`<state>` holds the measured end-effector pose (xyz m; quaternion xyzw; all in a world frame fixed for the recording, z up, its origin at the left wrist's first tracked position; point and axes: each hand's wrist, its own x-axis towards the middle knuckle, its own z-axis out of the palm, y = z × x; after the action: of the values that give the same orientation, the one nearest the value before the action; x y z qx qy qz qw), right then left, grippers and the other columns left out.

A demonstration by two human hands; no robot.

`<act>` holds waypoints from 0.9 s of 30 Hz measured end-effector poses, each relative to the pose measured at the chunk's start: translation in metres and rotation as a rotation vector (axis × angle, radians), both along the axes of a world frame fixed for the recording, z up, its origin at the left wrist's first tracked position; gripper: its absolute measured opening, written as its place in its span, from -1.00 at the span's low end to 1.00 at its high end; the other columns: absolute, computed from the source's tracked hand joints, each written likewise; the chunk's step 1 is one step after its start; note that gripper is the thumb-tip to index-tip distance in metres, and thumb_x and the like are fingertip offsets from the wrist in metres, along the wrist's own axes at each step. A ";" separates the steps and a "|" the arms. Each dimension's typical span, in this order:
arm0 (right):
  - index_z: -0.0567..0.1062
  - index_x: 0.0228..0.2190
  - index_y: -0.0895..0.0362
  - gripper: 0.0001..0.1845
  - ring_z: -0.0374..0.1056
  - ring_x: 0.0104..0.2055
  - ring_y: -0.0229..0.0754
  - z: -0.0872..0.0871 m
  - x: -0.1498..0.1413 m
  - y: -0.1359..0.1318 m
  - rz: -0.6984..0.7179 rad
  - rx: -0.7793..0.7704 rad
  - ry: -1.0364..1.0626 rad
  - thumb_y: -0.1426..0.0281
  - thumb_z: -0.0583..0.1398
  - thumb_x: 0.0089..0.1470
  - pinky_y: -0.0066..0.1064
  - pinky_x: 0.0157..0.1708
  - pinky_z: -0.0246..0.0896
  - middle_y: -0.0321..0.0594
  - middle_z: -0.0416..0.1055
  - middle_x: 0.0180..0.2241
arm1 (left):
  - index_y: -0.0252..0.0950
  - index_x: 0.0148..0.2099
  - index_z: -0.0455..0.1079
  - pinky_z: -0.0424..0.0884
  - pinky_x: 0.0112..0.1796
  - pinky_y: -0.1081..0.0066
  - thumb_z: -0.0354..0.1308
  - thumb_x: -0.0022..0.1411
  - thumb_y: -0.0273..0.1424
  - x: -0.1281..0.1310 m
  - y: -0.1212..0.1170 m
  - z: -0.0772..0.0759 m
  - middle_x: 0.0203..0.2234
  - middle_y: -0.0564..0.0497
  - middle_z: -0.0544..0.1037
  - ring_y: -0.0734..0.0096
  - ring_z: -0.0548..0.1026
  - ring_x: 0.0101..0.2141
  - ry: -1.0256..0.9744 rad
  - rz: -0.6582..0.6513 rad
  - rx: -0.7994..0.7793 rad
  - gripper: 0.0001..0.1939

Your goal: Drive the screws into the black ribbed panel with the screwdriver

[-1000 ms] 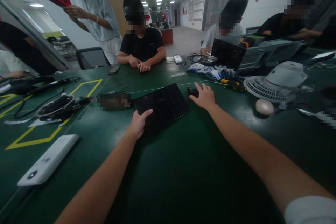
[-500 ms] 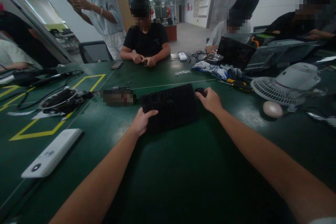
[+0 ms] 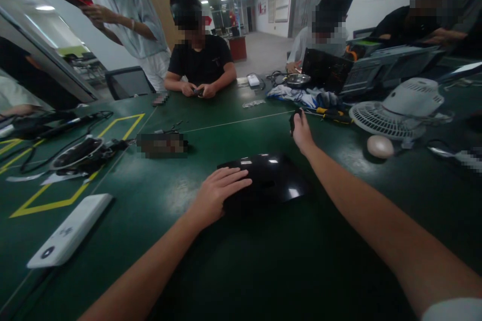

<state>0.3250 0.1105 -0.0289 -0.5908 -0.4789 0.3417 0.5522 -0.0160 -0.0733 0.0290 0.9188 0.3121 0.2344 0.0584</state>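
Note:
A glossy black panel [image 3: 271, 175] is in front of me, its shiny, slightly curved face up, with ceiling lights mirrored in it. Over its left edge lies my left hand [image 3: 222, 190], fingers stretched across the top face and the thumb hidden; the hand grips that edge. Whether the panel's underside rests on the table cannot be made out. Beyond the panel's far right corner, my right hand [image 3: 301, 130] is closed around a small dark object [image 3: 295, 119], its kind unclear, apart from the panel.
On the green table [image 3: 211, 271] are a white power strip [image 3: 71, 230] at left, a coil of cables [image 3: 77, 153], and a pixelated item [image 3: 161, 144]. At right stand a grey fan [image 3: 395, 110], a pale rounded object [image 3: 380, 146] and yellow-black tools [image 3: 333, 114]. Several people sit or stand around.
The black panel has turned over from its ribbed, matt side to its glossy side and moved lower and nearer. My left hand turned with it. My right hand moved slightly up with the small object.

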 end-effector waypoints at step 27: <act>0.67 -0.02 0.13 -0.62 0.51 -0.20 -0.07 0.151 -0.064 -0.117 0.848 0.287 -0.855 0.21 0.37 0.19 -0.29 -0.18 0.21 -0.14 0.66 -0.18 | 0.05 0.51 0.31 0.36 0.31 -0.24 0.21 0.38 -0.46 -0.017 0.008 -0.008 0.43 -0.11 0.43 -0.11 0.43 0.38 0.224 0.265 -0.065 -0.29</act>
<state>0.2613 -0.0067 0.1225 -0.3537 -0.8920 0.1965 0.2014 -0.0329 -0.0651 0.0211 0.8876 0.4426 0.1260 0.0217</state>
